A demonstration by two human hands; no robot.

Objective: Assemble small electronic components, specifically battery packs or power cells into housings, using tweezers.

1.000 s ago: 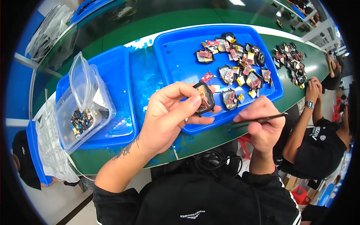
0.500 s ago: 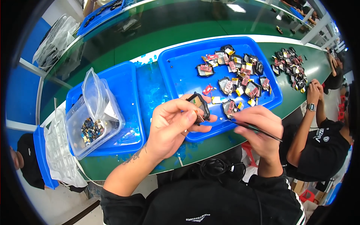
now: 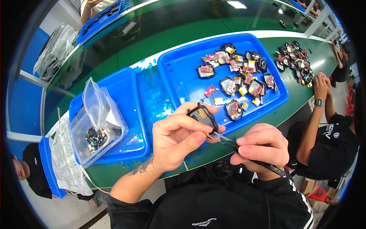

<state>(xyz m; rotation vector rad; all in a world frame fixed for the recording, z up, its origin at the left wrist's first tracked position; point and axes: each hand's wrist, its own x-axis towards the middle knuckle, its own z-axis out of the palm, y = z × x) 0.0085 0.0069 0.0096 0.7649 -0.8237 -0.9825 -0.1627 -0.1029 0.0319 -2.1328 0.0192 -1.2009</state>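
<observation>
Between the fingers and thumb of my left hand (image 3: 179, 139) is a black device housing (image 3: 202, 115) with an open, greyish inside. My right hand (image 3: 261, 149) pinches a pair of black tweezers (image 3: 228, 143), whose tips reach the lower edge of the housing beside my left thumb. Something small and copper-coloured shows at those tips, too tiny to make out. Just beyond my hands lies a blue tray (image 3: 166, 78) with several similar black housings (image 3: 233, 110), red circuit boards (image 3: 209, 91) and silver-yellow battery pouches (image 3: 218, 101).
At left, a second blue tray (image 3: 131, 91) bears a clear plastic container (image 3: 118, 131) with small parts. A heap of housings (image 3: 295, 61) lies on the green bench to the right. Beside it a co-worker's hands (image 3: 322, 86) rest at the bench edge. White plastic packaging (image 3: 66, 152) hangs at far left.
My right hand has brought the tweezers from over the tray's near edge to the housing. The housing sits slightly lower in view, and its open side is turned more toward me.
</observation>
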